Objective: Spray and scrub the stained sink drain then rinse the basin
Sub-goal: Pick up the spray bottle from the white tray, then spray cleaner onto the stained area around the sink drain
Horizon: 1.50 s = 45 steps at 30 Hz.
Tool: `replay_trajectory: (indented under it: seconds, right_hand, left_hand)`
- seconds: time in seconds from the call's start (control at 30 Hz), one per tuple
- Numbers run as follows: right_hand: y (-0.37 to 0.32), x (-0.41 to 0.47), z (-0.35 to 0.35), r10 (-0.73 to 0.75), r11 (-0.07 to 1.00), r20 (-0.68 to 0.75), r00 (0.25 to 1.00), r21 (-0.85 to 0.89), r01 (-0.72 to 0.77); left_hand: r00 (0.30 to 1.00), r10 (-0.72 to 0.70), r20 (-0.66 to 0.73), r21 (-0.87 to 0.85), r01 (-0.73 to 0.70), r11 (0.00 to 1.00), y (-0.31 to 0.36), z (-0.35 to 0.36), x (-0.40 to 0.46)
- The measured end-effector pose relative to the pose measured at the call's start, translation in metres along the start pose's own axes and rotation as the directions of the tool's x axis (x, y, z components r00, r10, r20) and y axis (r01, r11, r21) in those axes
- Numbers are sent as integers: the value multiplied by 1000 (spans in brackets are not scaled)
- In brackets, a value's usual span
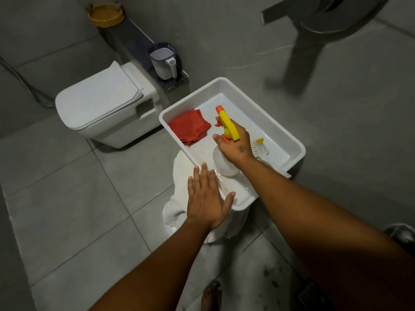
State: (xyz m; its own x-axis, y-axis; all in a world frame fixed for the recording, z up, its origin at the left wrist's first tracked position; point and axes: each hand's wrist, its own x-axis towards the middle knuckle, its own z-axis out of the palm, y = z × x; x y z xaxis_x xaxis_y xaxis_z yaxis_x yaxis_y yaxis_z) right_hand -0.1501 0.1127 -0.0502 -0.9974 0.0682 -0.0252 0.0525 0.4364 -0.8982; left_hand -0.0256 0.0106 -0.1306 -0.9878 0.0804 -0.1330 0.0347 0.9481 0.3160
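A white plastic tray rests on a stand draped in white cloth. Inside it lie a folded red cloth and a white scrub brush with a yellow handle. My right hand grips the neck of a white spray bottle with a yellow trigger head and orange nozzle, standing in the tray. My left hand lies flat with fingers spread on the tray's near rim and the white cloth. No sink or drain is in view.
A white toilet with its lid down stands to the left. A white jug and a wicker basket sit on the dark ledge behind it. A floor drain grate is at the lower right. My foot shows at the bottom.
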Motion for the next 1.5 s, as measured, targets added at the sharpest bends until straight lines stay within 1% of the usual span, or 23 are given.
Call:
replay_trajectory:
  seconds: [0.1, 0.23, 0.3, 0.37, 0.43, 0.5, 0.53, 0.6, 0.67, 0.73, 0.8, 0.87, 0.9, 0.97, 1.0, 1.07, 1.13, 1.17, 1.27, 1.3, 1.37, 1.47, 1.5]
  right_hand:
    - [-25, -12, -33, -58, 998, -44, 997, 5, 58]
    - [-64, -68, -114, -164, 986, -148, 975, 14, 168]
    - [-80, -114, -160, -167, 984, -222, 961, 16, 175]
    - [-93, -169, -202, -141, 987, -271, 952, 36, 156]
    - [-102, -233, -240, -78, 994, -299, 951, 52, 98]
    - [-111, -304, -271, 19, 999, -353, 935, 50, -1]
    - [-114, -339, -284, 73, 997, -403, 912, 49, -58]
    - [-117, -409, -307, 196, 980, -502, 842, 62, -191]
    - [-112, -474, -322, 291, 950, -561, 775, 74, -303]
    - [-100, -529, -329, 372, 913, -580, 724, 89, -398]
    - [-82, -574, -326, 470, 854, -567, 676, 100, -510]
    - [-61, -608, -317, 571, 778, -552, 607, 128, -615]
    - [-51, -620, -313, 604, 741, -561, 566, 134, -658]
    - [-38, -636, -305, 629, 688, -586, 510, 116, -716]
    - [-34, -642, -302, 633, 672, -585, 507, 91, -735]
    - [-29, -655, -296, 625, 657, -576, 527, 25, -753]
    - [-23, -666, -292, 605, 669, -598, 527, 22, -743]
    - [-21, -672, -292, 605, 674, -603, 520, 41, -737]
    - [-16, -682, -292, 559, 704, -602, 570, -18, -710]
    - [-15, -685, -292, 543, 712, -615, 573, -25, -702]
    - [-12, -687, -290, 532, 711, -642, 552, -15, -703]
    - [-7, -694, -293, 563, 682, -670, 485, 45, -730]
    - [-6, -697, -295, 580, 673, -663, 473, 62, -737]
  left_hand:
    - [1000, 5, 19, 9, -5, 1000, 0, -3, 0]
    - [997, 12, 77, 31, -14, 999, 7, -18, -3]
    - [992, 49, 117, 71, -58, 996, 17, -32, -10]
    - [985, 121, 126, 83, -132, 988, 34, -47, -23]
    - [969, 218, 119, 61, -227, 972, 60, -62, -41]
    - [937, 329, 118, 39, -336, 941, 93, -74, -64]
    - [916, 383, 118, 21, -388, 922, 112, -79, -78]
    - [865, 485, 127, -28, -485, 874, 152, -87, -109]
    - [802, 581, 138, -70, -577, 814, 189, -89, -144]
    - [730, 663, 164, -92, -658, 747, 219, -84, -175]
    - [663, 720, 206, -88, -720, 688, 241, -74, -205]
    - [616, 750, 241, -69, -760, 646, 252, -62, -231]
    - [606, 755, 250, -60, -769, 637, 255, -56, -241]
    - [627, 741, 241, -36, -757, 653, 255, -49, -254]
    - [644, 729, 231, -11, -748, 664, 255, -48, -256]
    - [665, 710, 229, 49, -737, 674, 256, -50, -258]
    - [673, 703, 228, 83, -733, 675, 257, -53, -260]
    - [673, 704, 229, 91, -735, 672, 257, -52, -261]
    - [658, 709, 254, 95, -747, 659, 257, -51, -260]
    - [654, 712, 256, 93, -750, 655, 258, -51, -259]
    - [655, 711, 257, 85, -748, 658, 257, -50, -256]
    - [652, 713, 259, 81, -750, 657, 257, -49, -256]
    - [651, 713, 260, 77, -750, 657, 256, -48, -257]
